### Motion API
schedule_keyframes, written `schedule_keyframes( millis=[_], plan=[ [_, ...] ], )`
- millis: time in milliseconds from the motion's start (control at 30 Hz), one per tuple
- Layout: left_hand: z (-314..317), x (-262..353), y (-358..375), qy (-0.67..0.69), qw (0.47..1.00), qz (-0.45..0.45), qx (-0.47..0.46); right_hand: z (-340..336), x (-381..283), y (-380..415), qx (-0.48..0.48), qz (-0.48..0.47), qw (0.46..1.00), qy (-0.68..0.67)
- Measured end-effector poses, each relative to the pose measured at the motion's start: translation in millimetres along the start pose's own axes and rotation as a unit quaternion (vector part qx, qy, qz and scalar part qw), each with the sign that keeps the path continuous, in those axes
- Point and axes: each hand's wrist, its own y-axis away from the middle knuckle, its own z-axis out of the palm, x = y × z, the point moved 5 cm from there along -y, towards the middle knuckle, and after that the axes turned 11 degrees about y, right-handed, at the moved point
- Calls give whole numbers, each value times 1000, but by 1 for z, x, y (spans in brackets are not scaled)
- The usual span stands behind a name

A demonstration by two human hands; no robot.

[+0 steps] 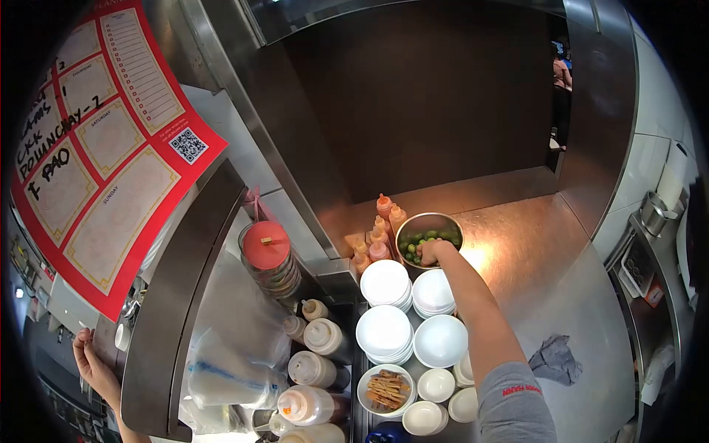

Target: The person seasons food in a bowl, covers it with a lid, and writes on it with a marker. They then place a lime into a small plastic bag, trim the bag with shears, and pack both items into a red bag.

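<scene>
My right hand point(434, 252) reaches into a round metal bowl point(430, 218) of small green fruits point(413, 247), its fingers closed down among them; what they hold is hidden. Several orange and pink squeeze bottles point(380, 229) stand just left of the bowl. At the far left, my left hand point(90, 357) is raised with its fingers partly spread beside the grey metal edge, below the red planner sheet point(118, 214). No object shows in it.
Stacks of white bowls point(385, 331) and a bowl of brown strips point(388, 390) stand near my right forearm. Capped sauce bottles point(323, 336) line the left side. A grey cloth point(555, 360) lies on the steel counter point(583, 310). A curved metal lid point(173, 317) rises at left.
</scene>
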Motion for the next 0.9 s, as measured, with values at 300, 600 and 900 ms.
schedule_keyframes(
  millis=[300,600,900],
  plan=[
    [-5,-3,-1,-37,999,6,-13,8,17,-23,76,-3,992,-103],
    [36,23,13,-103,993,65,0,-46,-1,97,71,-107,594,-794],
    [57,45,22,80,992,80,63,-103,-179,306,-139,-334,520,-774]
  ],
)
